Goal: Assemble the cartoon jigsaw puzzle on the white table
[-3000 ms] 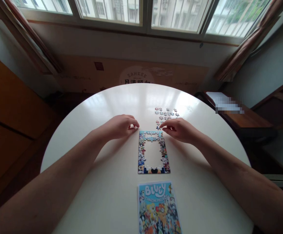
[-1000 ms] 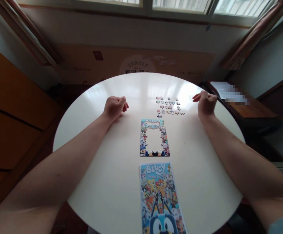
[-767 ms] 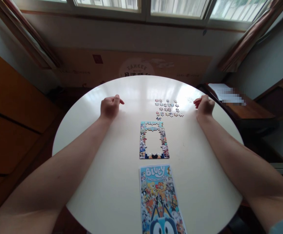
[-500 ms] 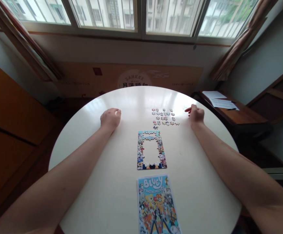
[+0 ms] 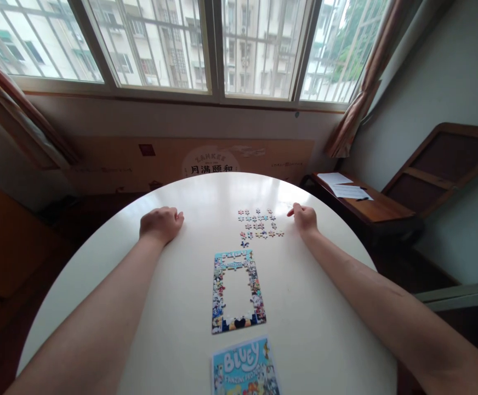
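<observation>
Just below the middle of the frame, a puzzle border (image 5: 217, 296) lies flat on the white surface (image 5: 177, 318), joined around an opening, with a strip crossing near its top. Above it, loose pieces (image 5: 259, 225) lie in rough rows, one dark blue piece (image 5: 244, 244) nearest the border. Left of centre, the left hand (image 5: 159, 224) rests well apart from the puzzle, its grip curled into a bare-looking fist. Right of the pieces and near them, the right hand (image 5: 305, 218) is part-curled, a finger pointing left; I cannot tell how far its grip is closed. At the bottom edge, a cut-off picture sheet (image 5: 245, 367) reads "BLUEY".
</observation>
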`<action>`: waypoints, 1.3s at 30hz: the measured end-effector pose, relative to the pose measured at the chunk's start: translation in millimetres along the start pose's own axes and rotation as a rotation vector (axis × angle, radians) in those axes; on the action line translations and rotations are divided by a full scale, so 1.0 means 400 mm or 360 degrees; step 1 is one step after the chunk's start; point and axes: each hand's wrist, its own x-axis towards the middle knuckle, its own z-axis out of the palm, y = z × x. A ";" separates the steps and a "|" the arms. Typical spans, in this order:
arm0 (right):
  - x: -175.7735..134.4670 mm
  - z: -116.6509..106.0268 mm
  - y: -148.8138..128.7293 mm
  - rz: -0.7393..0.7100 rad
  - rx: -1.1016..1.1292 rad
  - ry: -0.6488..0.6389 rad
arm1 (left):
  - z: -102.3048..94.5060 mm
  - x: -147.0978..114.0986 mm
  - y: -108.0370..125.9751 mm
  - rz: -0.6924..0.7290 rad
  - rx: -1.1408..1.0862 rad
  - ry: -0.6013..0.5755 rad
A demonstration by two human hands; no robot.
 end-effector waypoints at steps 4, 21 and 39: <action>-0.003 -0.001 -0.001 -0.0049 -0.0044 -0.0055 | 0.011 -0.003 -0.006 0.0011 -0.0019 0.0020; -0.049 0.012 -0.024 -0.0982 -0.0481 -0.0352 | 0.018 -0.003 -0.033 -0.0330 -0.0141 0.0139; 0.023 0.043 -0.123 -0.1023 -0.1224 -0.0808 | 0.041 -0.001 -0.035 -0.0320 -0.0128 0.0242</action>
